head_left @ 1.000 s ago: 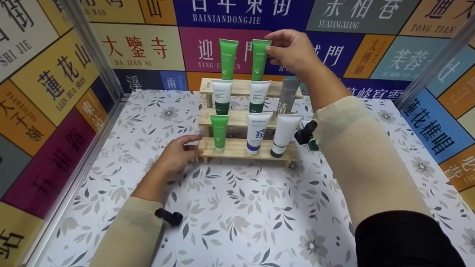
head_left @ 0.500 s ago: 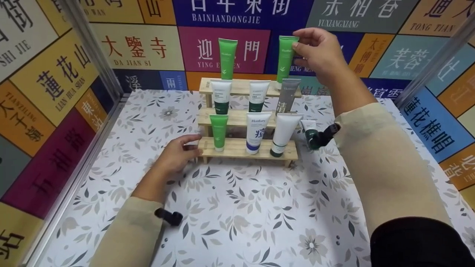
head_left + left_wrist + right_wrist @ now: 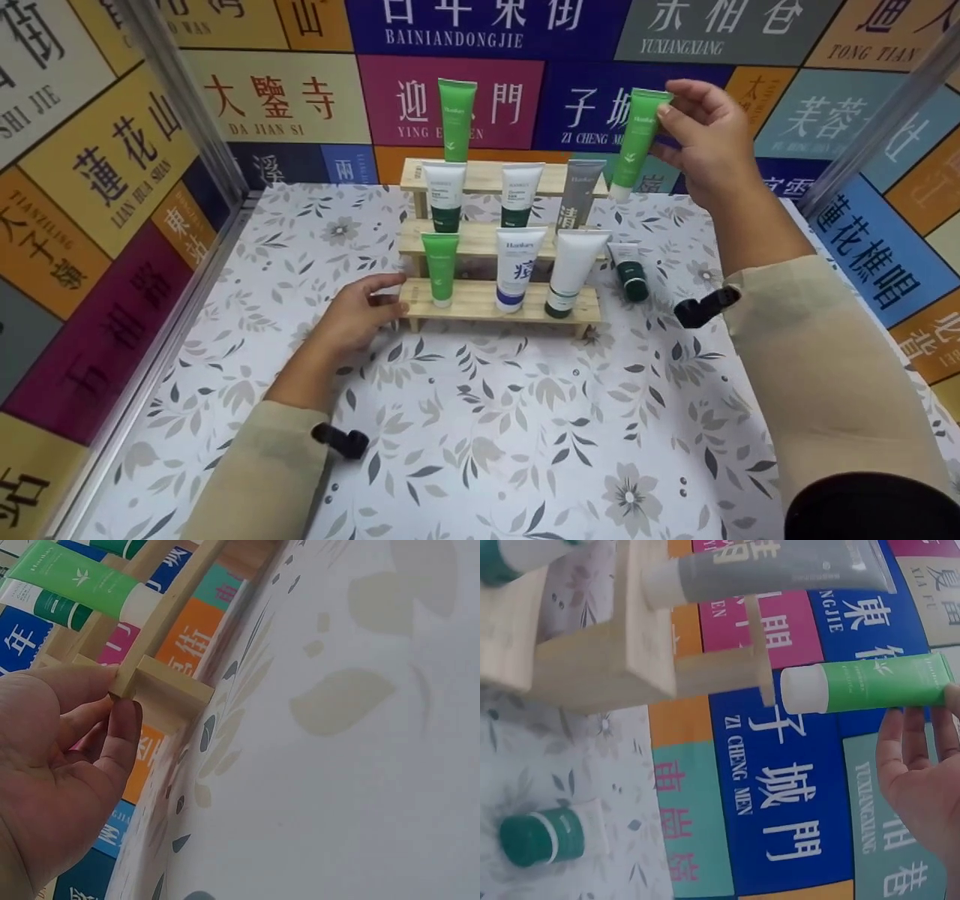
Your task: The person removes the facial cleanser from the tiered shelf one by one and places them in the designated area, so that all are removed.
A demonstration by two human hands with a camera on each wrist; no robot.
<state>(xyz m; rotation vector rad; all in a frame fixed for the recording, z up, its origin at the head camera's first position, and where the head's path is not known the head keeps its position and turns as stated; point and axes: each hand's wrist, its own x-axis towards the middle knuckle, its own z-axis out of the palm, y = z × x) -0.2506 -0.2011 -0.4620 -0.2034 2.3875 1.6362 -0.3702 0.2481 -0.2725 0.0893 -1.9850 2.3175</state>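
In the head view my right hand [image 3: 709,142] pinches a green tube [image 3: 637,142] near its flat crimped end. The tube hangs in the air, white cap down, just right of the top tier of a three-tier wooden rack [image 3: 491,178]. In the right wrist view the held tube [image 3: 877,684] is apart from the rack. My left hand [image 3: 360,315] grips the left end of the rack's lowest tier; the left wrist view has thumb and fingers [image 3: 124,742] at its wooden corner. Another green tube [image 3: 455,120] stands on the top tier.
The middle tier bears two white-and-green tubes [image 3: 519,196] and a grey tube [image 3: 581,191]. Below stand a small green tube [image 3: 441,270], a white-and-blue tube [image 3: 517,270] and a white tube [image 3: 576,274]. A dark-green-capped tube [image 3: 631,274] lies on the floral tabletop, right of the rack.
My right hand has carried the green tube from the middle of the top tier rightward, past the rack's right end, and slightly down. My left hand has stayed at the rack.
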